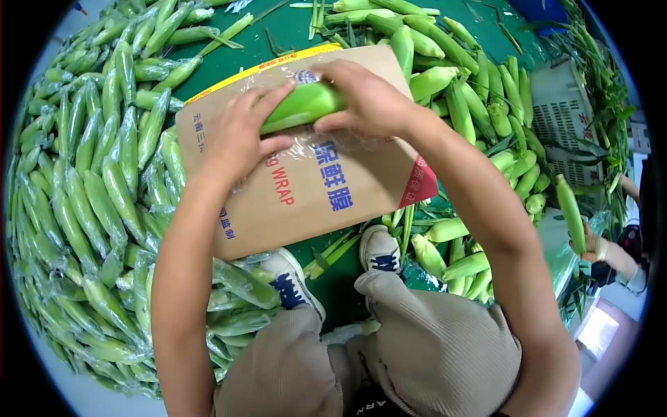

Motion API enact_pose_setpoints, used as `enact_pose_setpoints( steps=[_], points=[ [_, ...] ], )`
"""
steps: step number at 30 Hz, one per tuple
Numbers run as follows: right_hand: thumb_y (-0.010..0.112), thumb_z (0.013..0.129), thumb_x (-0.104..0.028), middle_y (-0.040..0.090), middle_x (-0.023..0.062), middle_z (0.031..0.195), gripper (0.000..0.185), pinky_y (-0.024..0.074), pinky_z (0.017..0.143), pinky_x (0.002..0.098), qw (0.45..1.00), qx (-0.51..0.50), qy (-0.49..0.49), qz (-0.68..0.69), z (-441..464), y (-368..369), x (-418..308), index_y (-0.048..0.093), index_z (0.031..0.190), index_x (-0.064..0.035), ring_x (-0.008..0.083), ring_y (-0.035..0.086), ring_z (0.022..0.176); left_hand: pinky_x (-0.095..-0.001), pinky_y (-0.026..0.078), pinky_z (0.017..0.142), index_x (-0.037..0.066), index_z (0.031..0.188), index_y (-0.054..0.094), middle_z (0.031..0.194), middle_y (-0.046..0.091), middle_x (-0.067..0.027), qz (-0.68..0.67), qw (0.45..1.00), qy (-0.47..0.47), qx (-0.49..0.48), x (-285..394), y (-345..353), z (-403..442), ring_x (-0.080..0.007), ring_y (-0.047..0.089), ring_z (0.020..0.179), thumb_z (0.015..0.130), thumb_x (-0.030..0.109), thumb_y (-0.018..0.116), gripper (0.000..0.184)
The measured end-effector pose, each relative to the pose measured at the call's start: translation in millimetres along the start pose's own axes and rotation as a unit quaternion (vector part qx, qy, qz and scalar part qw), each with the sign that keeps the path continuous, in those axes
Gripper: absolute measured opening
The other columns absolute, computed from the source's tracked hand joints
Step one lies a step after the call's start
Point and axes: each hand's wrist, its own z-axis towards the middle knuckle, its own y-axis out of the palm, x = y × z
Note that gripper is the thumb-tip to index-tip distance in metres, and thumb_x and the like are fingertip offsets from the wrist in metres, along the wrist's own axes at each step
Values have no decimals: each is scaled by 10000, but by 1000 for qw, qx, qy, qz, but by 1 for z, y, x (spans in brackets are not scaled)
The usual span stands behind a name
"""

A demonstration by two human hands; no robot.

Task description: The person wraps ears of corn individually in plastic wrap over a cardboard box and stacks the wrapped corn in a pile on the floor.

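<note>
A green ear of corn in its husk (pixel 303 107) lies across the top of a brown cardboard box (pixel 292 201), between my two hands. My left hand (pixel 244 128) grips its left end, fingers over the top and thumb on the near side. Around the right end, my right hand (pixel 365 101) is closed with its fingers bent. Clear plastic film (pixel 303 146) lies crinkled on the box under and beside the ear. A yellow strip (pixel 264 68) runs along the box's far edge.
Film-wrapped ears of corn (pixel 97 201) are heaped on my left. Unwrapped ears (pixel 479 97) pile up on the right, beside a white crate (pixel 564 111). My shoes (pixel 380 250) stand close to the box. At far right, another person's gloved hand (pixel 599 247) holds an ear.
</note>
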Motion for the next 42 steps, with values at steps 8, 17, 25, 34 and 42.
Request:
enact_pose_setpoints(
  steps=[8, 17, 25, 34, 42],
  points=[
    [822, 828, -168, 608, 134, 946, 379, 521, 848, 414, 991, -13, -70, -114, -51, -5, 33, 709, 1188, -140, 334, 621, 937, -464, 525, 1019, 310, 1533, 520, 1356, 554, -153, -30, 996, -69, -49, -4, -17, 9, -405, 624, 1207, 836, 262, 860, 777],
    [717, 953, -57, 737, 143, 1102, 237, 569, 845, 394, 980, 194, 2, 51, -48, 12, -23, 698, 1187, -25, 319, 703, 959, -475, 500, 1044, 308, 1575, 482, 1280, 598, -155, -101, 977, -75, -171, 3, -32, -12, -393, 603, 1224, 829, 327, 856, 835],
    [898, 769, -379, 653, 182, 1133, 722, 533, 943, 484, 996, 55, 24, -73, 4, 38, -19, 600, 1354, -79, 401, 636, 1080, -419, 498, 986, 199, 1458, 621, 1103, 583, -117, -123, 942, -252, 186, -22, -9, -89, -330, 555, 1072, 752, 407, 911, 791],
    [903, 749, -335, 617, 149, 974, 579, 539, 852, 476, 991, -33, 1, -131, -18, 7, -40, 617, 1190, -92, 385, 640, 974, -410, 556, 845, 119, 1152, 790, 889, 699, -101, -120, 910, -260, 299, -21, 3, -114, -281, 711, 857, 908, 201, 786, 257],
    [792, 836, -561, 602, 166, 1105, 725, 515, 914, 487, 984, -110, -96, -97, -54, 19, -84, 606, 1313, -47, 380, 615, 1026, -525, 413, 1139, 51, 1369, 657, 1350, 658, -156, -17, 994, -81, 72, 72, 9, -137, -363, 596, 1295, 991, 365, 694, 493]
  ],
)
